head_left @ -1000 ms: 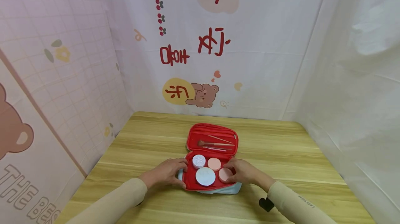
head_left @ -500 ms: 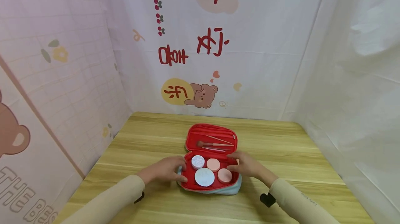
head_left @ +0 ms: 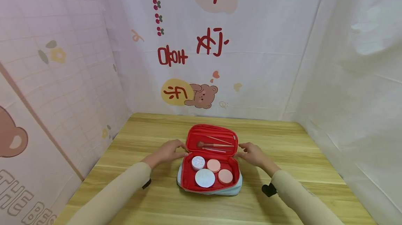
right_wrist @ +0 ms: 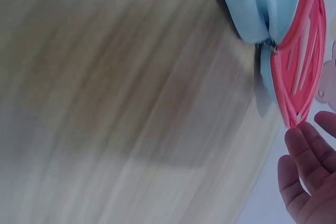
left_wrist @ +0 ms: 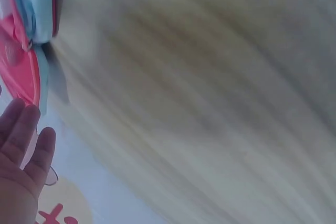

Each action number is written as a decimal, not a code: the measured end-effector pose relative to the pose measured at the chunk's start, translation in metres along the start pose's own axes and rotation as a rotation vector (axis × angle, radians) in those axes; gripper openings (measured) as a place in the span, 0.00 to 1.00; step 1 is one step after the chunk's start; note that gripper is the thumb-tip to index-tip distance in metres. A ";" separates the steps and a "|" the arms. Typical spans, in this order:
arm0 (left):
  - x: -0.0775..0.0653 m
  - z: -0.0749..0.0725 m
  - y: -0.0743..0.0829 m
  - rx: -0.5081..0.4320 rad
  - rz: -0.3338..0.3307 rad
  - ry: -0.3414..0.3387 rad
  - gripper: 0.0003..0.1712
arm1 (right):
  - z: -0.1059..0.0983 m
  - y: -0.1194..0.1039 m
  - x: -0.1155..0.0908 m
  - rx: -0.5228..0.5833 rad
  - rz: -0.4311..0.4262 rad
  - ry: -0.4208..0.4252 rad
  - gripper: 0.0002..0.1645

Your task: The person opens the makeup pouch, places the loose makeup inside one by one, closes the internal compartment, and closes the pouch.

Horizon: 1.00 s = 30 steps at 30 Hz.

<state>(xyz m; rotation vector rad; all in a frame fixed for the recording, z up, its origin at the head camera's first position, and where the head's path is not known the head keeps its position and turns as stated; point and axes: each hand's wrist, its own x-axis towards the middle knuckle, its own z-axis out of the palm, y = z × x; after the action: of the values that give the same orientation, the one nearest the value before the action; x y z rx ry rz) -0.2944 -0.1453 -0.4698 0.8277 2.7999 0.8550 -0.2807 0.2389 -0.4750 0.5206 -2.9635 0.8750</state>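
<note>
A light blue cosmetic bag [head_left: 230, 192] with a red lining lies unzipped on the table. Its lid [head_left: 195, 137] is folded back. Inside the bag sit a white round case with a star pattern [head_left: 198, 162], a larger white round case [head_left: 205, 178] and two pink round cases [head_left: 225, 176]. A makeup brush [head_left: 201, 144] and other thin tools are tucked into the lid. My left hand [head_left: 165, 152] is at the lid's left edge, fingers fairly straight. Opposite it, my right hand [head_left: 255, 155] has its fingertips by the lid's right edge; the right wrist view shows extended fingers [right_wrist: 302, 145].
The bag rests on a wood-grain table [head_left: 150, 197]. Behind the table hangs a white printed cloth [head_left: 260, 43], and more cloth closes off the left and right sides.
Both hands have moved away from the bag's lower compartment, up to the two sides of the lid. The right hand has left the pink round case. The cases and bag stay in place.
</note>
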 end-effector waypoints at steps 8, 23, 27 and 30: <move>0.026 -0.003 -0.007 0.006 -0.094 0.046 0.25 | -0.006 0.006 0.013 0.008 0.137 0.033 0.30; 0.056 0.004 -0.006 -0.172 -0.312 0.030 0.34 | 0.006 0.000 0.031 0.129 0.322 -0.002 0.31; 0.060 0.005 -0.006 -0.188 -0.347 0.019 0.34 | 0.009 0.000 0.033 0.201 0.354 -0.004 0.32; 0.063 0.009 -0.011 -0.213 -0.354 0.016 0.31 | 0.015 0.000 0.036 0.246 0.356 0.003 0.31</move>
<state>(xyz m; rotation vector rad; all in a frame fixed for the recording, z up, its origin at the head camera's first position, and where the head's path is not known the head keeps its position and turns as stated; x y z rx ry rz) -0.3511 -0.1152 -0.4799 0.2837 2.6843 1.0683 -0.3134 0.2199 -0.4837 -0.0153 -3.0108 1.2756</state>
